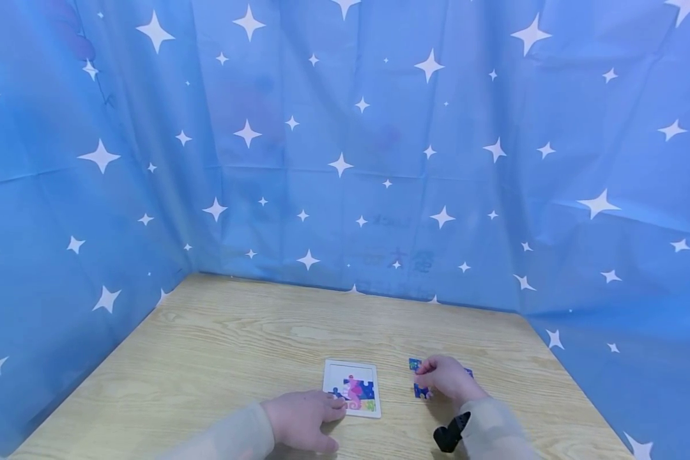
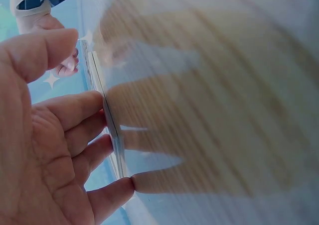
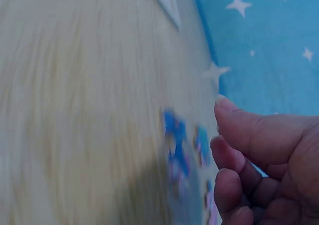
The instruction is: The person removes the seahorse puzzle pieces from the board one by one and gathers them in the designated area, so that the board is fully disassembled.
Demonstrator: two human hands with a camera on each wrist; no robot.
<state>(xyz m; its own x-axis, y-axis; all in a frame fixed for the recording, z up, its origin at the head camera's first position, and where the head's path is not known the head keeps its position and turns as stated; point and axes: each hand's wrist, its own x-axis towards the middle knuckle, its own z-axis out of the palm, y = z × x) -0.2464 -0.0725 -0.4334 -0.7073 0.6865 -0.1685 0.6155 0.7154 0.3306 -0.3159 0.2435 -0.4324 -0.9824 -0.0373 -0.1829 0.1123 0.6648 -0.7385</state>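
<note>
The seahorse puzzle tray [image 1: 336, 375] is touched by the left hand [image 1: 303, 420], fingers relaxed; near jigsaw pieces [image 1: 421, 391], the right hand [image 1: 448, 377] is loosely curled, nothing visibly grasped.

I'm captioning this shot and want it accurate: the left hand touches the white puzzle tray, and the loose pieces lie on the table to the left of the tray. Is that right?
Not quite: the loose pieces lie on the table to the right of the white puzzle tray, as the head view shows. The left hand does touch the tray.
</note>
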